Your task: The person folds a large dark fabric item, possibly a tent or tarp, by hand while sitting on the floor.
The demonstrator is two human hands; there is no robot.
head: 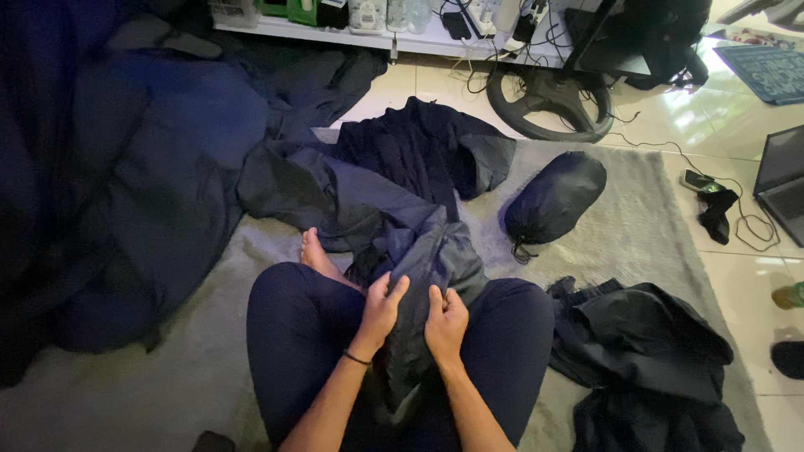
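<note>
I sit cross-legged on a grey rug [636,218] with a dark thin jacket [423,251] bunched in my lap. My left hand [381,308] grips a fold of its fabric on the left side, with a thin dark band on that wrist. My right hand [446,322] grips the same fabric just to the right, fingers curled over it. The rest of the jacket trails forward over my bare foot [316,254] and spreads out on the rug.
A stuffed dark drawstring sack [554,198] lies on the rug ahead to the right. Another dark garment [649,360] is heaped at my right knee. A big dark blanket [126,184] fills the left. A laptop [783,180], a phone [697,181], cables and a round stand base [548,105] are on the tiled floor.
</note>
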